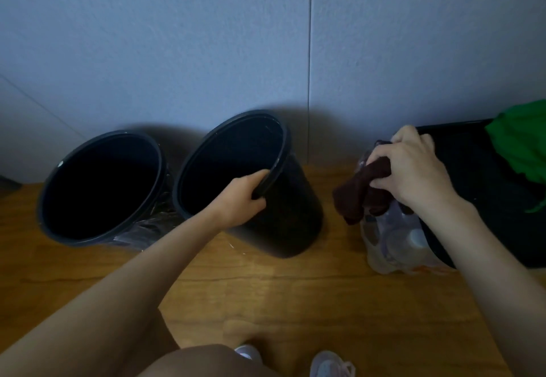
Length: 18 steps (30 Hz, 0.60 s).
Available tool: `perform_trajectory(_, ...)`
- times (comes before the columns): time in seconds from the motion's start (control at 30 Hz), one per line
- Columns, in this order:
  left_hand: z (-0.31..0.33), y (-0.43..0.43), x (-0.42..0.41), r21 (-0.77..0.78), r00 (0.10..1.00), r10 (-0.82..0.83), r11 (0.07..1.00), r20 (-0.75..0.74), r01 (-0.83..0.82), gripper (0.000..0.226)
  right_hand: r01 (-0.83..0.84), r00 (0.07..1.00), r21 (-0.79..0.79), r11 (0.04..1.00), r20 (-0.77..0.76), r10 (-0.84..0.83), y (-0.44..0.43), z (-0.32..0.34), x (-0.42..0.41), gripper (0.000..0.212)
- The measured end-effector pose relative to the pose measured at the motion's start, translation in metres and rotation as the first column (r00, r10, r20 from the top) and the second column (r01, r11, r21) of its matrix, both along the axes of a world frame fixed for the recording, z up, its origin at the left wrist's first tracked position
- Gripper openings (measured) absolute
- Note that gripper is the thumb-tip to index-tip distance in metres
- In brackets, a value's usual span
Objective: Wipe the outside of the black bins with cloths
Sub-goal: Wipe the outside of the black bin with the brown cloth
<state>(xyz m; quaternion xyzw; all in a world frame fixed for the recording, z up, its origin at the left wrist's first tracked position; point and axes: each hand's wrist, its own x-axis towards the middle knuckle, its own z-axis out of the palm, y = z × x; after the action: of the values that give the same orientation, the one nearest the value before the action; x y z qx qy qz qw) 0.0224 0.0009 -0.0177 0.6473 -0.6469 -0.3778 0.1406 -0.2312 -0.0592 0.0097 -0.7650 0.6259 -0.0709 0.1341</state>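
Two round black bins stand on the wooden floor against the grey wall. The left bin sits on crinkled clear plastic. The right bin is tilted towards me. My left hand grips its near rim, fingers hooked over the edge. To the right, my right hand holds a dark brown cloth that hangs bunched below the fingers, above a pack of bottles. The cloth does not touch either bin.
A shrink-wrapped pack of plastic bottles lies under my right hand. Behind it is a large black tray or case with a green fabric item on it. My knee and shoes show at the bottom edge.
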Motion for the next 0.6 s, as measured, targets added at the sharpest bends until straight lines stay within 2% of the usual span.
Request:
perform_trajectory(0.1,0.010,0.002,0.010,0.050,0.978,0.111,0.993,-0.177,-0.103,0.047,0.010,0.997,-0.018,1.000,-0.075,-0.011,-0.006,-0.009,-0.008,0.022)
perform_trajectory(0.2,0.013,0.007,0.017,0.139,0.916,0.245,0.968,-0.316,-0.211,0.047,0.083,0.996,0.098,0.992,-0.035,-0.080,-0.004,-0.012,-0.014,0.028)
perform_trajectory(0.33,0.011,0.012,0.018,0.203,0.887,0.285,0.953,-0.362,-0.223,0.049,0.200,0.965,0.084,0.976,0.154,-0.211,0.009,-0.015,-0.009,0.044)
perform_trajectory(0.4,0.010,0.013,0.016,0.221,0.888,0.290,0.950,-0.358,-0.221,0.049,0.223,0.917,0.141,0.965,0.305,-0.256,0.019,-0.028,0.003,0.052)
perform_trajectory(0.5,0.009,0.011,0.012,0.244,0.879,0.305,0.943,-0.367,-0.225,0.051,0.133,0.800,0.305,0.943,0.529,-0.284,0.037,-0.055,0.027,0.061)
perform_trajectory(0.57,0.009,0.010,0.011,0.257,0.869,0.325,0.936,-0.373,-0.239,0.050,0.050,0.753,0.314,0.948,0.612,-0.242,0.051,-0.070,0.041,0.057)
perform_trajectory(0.6,0.009,0.009,0.011,0.262,0.864,0.335,0.933,-0.375,-0.248,0.050,0.025,0.750,0.259,0.966,0.633,-0.189,0.056,-0.076,0.046,0.053)
